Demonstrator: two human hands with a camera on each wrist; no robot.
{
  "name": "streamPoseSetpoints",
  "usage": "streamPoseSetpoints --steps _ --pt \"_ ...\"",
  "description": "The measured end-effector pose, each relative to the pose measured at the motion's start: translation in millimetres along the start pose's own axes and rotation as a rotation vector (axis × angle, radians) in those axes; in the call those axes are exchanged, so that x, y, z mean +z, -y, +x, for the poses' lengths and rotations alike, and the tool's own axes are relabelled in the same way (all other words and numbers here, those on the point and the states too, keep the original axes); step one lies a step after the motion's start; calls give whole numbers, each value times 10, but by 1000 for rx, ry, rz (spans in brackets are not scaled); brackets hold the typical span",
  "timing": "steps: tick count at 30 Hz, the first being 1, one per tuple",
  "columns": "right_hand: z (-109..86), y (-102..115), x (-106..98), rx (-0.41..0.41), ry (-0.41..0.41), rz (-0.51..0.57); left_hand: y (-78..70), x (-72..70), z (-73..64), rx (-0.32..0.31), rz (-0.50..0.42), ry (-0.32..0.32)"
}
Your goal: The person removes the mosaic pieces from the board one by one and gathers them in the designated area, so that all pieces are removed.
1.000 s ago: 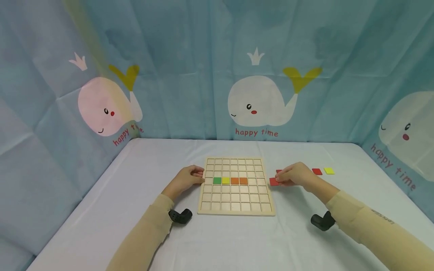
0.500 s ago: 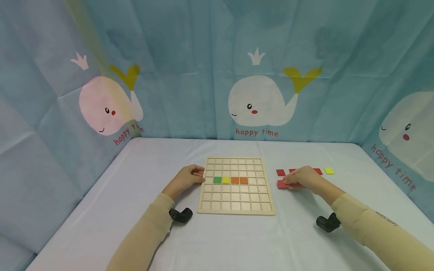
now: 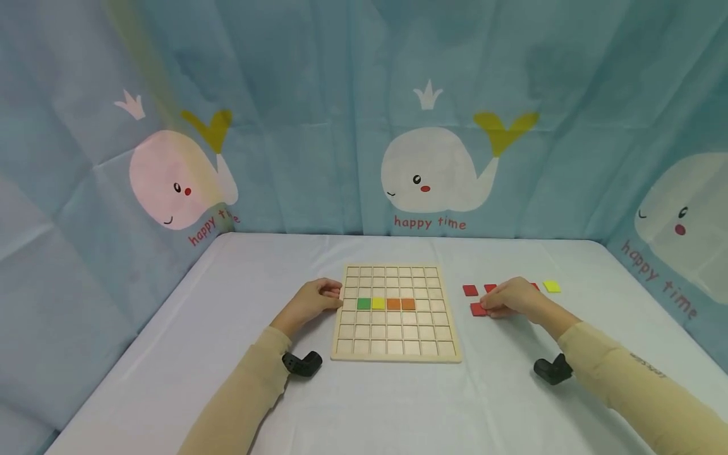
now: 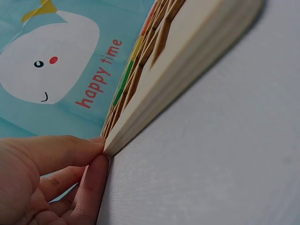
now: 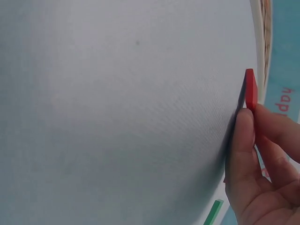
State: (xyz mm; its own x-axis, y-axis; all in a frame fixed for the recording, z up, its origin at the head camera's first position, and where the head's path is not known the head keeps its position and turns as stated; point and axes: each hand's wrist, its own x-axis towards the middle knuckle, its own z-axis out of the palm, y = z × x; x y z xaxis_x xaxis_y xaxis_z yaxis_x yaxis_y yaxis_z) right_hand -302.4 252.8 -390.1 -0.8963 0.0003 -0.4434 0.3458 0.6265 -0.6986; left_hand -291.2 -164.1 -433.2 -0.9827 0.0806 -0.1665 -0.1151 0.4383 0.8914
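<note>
A square wooden grid board (image 3: 395, 351) lies on the table in the head view. One row of it holds a green tile (image 3: 364, 304), a yellow tile (image 3: 378, 304) and two orange tiles (image 3: 400, 304). My left hand (image 3: 311, 302) is at the board's left edge; in the left wrist view its thumb and finger grip that edge. To the right of the board, my right hand (image 3: 510, 298) pinches a red square tile (image 5: 251, 89) between thumb and fingertip, low over the cloth. The hand partly covers a row of red tiles (image 3: 469, 291) behind it.
A yellow tile (image 3: 552, 287) ends the row at the right. In the right wrist view, a green tile (image 5: 213, 212) lies beyond the hand. A white cloth (image 3: 364, 404) covers the table, and a blue whale-print curtain (image 3: 318, 158) stands behind it.
My right hand has moved right, away from the board, with the red tile in its pinch, uncovering red tiles in the row behind. The left hand stays at the board's edge.
</note>
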Motion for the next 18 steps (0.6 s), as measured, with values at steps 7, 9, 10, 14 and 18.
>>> streamPoseSetpoints --steps 7,9,10,14,18 --pt "26 6 26 -17 -35 -76 14 14 -3 -7 4 -15" --pt "36 12 46 -9 -44 -77 15 14 -13 -15 7 -18" --pt "39 17 57 4 -54 -78 14 14 -18 -20 5 -18" --pt "54 4 85 16 -72 -88 4 14 -28 -19 4 -8" --pt "57 -15 93 15 -79 -79 -12 9 -14 -18 11 -10"
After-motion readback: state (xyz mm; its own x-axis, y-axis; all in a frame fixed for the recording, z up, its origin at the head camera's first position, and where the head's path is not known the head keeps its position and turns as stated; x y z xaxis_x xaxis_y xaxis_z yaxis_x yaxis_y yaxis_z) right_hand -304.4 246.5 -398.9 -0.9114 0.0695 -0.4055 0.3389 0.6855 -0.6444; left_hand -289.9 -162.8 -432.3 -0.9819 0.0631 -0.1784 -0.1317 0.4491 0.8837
